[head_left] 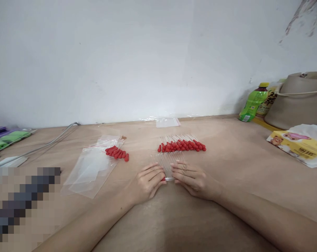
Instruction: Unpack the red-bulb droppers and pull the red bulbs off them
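My left hand (pixel 151 178) is closed with a red rubber bulb (pixel 163 179) at its fingertips. A thin clear glass tube (pixel 169 179) runs sideways from the bulb to my right hand (pixel 194 177), whose fingers are closed around its other end. Just beyond both hands lies a row of bare glass tubes (pixel 168 160), side by side. Behind these, a row of droppers (pixel 182 145) has red bulbs toward me and thin stems pointing to the wall. Several loose red bulbs (pixel 117 153) rest on clear zip bags (pixel 91 171) to the left.
A small clear bag (pixel 168 122) lies by the wall. At right are a green bottle (pixel 254 102), a beige bag (pixel 296 99) and a yellow-and-white tissue pack (pixel 300 143). A grey cable (pixel 52 141) and green rolls (pixel 13 140) lie at left, near a pixelated patch.
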A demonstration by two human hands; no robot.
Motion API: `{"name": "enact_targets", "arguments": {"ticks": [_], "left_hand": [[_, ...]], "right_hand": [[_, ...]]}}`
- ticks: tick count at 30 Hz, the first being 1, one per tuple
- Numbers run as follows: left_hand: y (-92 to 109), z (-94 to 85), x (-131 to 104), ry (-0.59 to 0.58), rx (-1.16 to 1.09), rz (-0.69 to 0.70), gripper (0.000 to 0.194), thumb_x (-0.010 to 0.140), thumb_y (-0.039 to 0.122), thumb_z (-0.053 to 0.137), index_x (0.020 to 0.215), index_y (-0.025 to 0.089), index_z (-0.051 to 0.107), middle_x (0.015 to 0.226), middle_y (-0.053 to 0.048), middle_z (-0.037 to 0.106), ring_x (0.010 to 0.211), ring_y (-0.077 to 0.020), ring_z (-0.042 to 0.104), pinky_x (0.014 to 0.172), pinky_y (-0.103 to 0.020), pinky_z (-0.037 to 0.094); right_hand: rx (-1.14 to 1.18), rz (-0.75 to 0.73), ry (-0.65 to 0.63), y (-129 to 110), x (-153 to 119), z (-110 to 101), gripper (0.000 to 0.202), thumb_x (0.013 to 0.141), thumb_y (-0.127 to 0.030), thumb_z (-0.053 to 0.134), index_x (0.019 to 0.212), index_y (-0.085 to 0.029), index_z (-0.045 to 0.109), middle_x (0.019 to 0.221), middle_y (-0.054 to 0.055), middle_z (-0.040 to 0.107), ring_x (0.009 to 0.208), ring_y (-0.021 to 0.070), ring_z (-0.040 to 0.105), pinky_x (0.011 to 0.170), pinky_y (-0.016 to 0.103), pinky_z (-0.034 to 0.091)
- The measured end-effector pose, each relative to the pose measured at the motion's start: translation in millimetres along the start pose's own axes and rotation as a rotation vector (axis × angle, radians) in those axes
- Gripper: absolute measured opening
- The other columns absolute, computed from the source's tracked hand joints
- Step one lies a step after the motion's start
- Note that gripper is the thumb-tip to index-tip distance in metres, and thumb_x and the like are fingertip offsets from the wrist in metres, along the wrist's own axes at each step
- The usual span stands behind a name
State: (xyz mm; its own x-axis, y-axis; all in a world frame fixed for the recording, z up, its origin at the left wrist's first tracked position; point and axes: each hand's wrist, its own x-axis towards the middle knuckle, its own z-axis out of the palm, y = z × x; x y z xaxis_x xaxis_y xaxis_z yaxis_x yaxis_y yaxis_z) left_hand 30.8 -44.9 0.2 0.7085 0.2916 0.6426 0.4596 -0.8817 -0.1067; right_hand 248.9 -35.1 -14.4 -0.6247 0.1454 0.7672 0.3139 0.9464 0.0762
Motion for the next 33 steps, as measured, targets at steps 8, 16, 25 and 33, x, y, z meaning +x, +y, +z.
{"name": "enact_targets", "arguments": {"ticks": [8,16,25,33], "left_hand": [[-33,-26.3,-20,0.073,0.071,-0.294,0.013,0.083,0.021,0.051,0.090,0.019,0.061,0.090,-0.005,0.064,0.084,-0.0162,0.060,0.075,-0.031,0.050],[-129,-86.5,-41,0.091,0.232,-0.937,0.020,0.077,0.028,0.049,0.088,0.019,0.064,0.073,-0.006,0.058,0.073,-0.0232,0.058,0.062,-0.039,0.048],[-155,-80.3,-72,-0.002,0.022,-1.060,0.010,0.072,0.030,0.057,0.071,0.020,0.058,0.065,-0.004,0.065,0.055,-0.0186,0.060,0.049,-0.034,0.048],[-120,-80.7,-31,0.134,0.290,-0.976,0.019,0.077,0.039,0.052,0.072,0.021,0.059,0.075,-0.007,0.062,0.064,-0.0232,0.056,0.057,-0.041,0.044]], "right_hand": [[-0.133,0.257,0.070,21,-18,-21,0.026,0.082,-0.018,0.052,0.106,-0.023,0.059,0.081,0.002,0.066,0.087,0.0157,0.059,0.081,0.034,0.046],[-0.244,0.475,-0.018,27,-18,-17,0.031,0.084,-0.019,0.045,0.112,-0.021,0.056,0.083,0.004,0.064,0.073,0.0152,0.053,0.071,0.031,0.039],[-0.227,0.514,0.023,25,-13,-15,0.019,0.083,-0.018,0.045,0.093,-0.020,0.060,0.082,0.003,0.066,0.070,0.0148,0.054,0.071,0.030,0.036],[-0.242,0.505,0.040,23,-8,-8,0.016,0.081,-0.018,0.047,0.085,-0.018,0.062,0.070,0.003,0.064,0.065,0.0150,0.051,0.069,0.031,0.035]]}}
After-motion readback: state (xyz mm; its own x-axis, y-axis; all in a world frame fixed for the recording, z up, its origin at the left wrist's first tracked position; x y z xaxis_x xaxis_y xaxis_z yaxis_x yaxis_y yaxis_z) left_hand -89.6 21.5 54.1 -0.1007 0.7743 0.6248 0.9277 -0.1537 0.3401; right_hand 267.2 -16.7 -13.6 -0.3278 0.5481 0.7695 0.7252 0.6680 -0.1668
